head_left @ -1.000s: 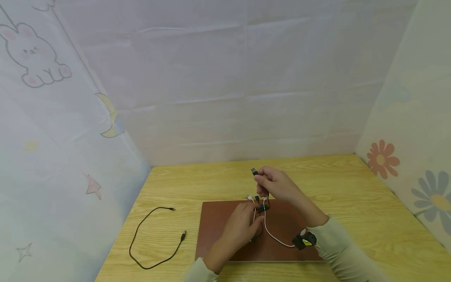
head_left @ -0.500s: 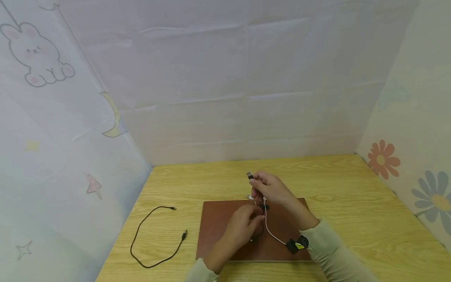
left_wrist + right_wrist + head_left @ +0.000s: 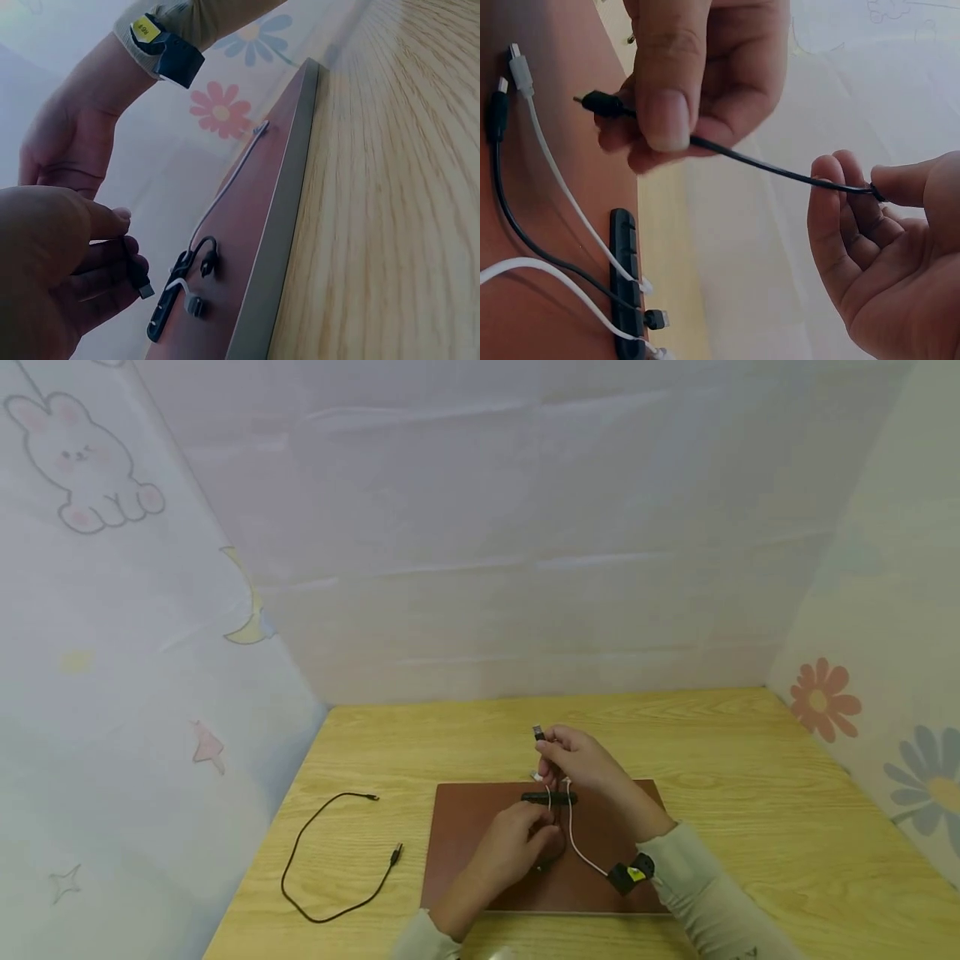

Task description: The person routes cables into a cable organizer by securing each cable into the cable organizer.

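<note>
Sheeting with pale printed figures [image 3: 450, 527] rises behind a wooden table [image 3: 712, 760], and a brown board [image 3: 468, 802] lies on the table. Over the board, the left hand [image 3: 512, 841] and right hand [image 3: 583, 762] each have their grip closed on one slim black cable [image 3: 769, 168], near opposite ends, so it spans the air between them, clear of the board. A loose black cable [image 3: 282, 885] curves on the table to the board's left. A white cable [image 3: 555, 171], a seated black cable [image 3: 551, 259] and another white cable [image 3: 521, 262] run side by side through a slotted black clip [image 3: 534, 797] near the board's far edge; slots toward its left end look free. Smallest are the held cable's ends: a USB plug [image 3: 538, 732] poking up past the right fingers, and a slim plug [image 3: 602, 103] by the left thumb.

The step in hand seems to be laying the held cable into a free slot. It would go best with the stretch just behind the USB plug drawn gently taut, lined up straight over the slot and pressed down from above, leaving that plug beyond the far side like its neighbours. Slack toward the left hand should spare the seated cables a tug.
</note>
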A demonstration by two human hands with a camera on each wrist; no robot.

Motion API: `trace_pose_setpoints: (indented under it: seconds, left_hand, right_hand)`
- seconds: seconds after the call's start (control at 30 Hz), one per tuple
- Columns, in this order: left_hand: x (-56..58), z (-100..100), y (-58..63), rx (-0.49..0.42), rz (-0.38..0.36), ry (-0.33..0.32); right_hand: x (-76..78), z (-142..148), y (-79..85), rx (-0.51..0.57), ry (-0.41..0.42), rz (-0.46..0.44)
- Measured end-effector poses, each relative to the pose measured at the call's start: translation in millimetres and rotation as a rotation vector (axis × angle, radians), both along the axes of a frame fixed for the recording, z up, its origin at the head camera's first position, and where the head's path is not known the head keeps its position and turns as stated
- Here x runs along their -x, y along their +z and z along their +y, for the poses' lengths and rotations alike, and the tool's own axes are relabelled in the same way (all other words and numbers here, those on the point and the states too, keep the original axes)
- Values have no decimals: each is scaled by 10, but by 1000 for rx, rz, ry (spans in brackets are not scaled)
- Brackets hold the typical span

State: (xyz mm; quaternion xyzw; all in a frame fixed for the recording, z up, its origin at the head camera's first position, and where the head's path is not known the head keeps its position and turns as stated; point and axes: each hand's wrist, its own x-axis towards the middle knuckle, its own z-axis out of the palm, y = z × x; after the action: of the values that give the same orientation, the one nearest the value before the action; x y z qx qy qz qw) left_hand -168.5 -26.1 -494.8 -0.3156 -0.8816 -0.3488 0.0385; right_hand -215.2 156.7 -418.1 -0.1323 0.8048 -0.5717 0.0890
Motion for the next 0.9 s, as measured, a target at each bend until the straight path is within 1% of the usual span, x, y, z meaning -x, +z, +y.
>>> trace_pose_setpoints:
  seconds: [0.07,0.2,0.3,0.4,0.47,0.57,0.67,0.8,0.9]
  left_hand:
    - [-2,-26,-16,21,21,1]
    - [-3,-85,-58,84,124,24]
    - [-7,-115,-90,143,189,46]
    - [-11,-123,-108,193,240,46]
    - [-6,-119,-116,235,287,47]
    - [2,-113,-120,315,354,45]
    - [8,-107,-121,406,387,39]
    - [13,-91,-115,509,388,23]
    - [14,-72,-117,572,412,4]
  right_hand:
    - [30,15,-28,-13,-11,-10]
    - [103,41,-81,-59,-17,-19]
    - [160,64,-137,-85,-3,-16]
    - [205,78,-195,-112,-11,-21]
    - [236,75,-234,-139,-21,-20]
    - [288,53,-290,-190,-34,-19]
    - [356,23,-362,-234,-38,-24]
    - [448,-17,-469,-282,-50,-33]
    - [494,-57,-530,-313,-51,-39]
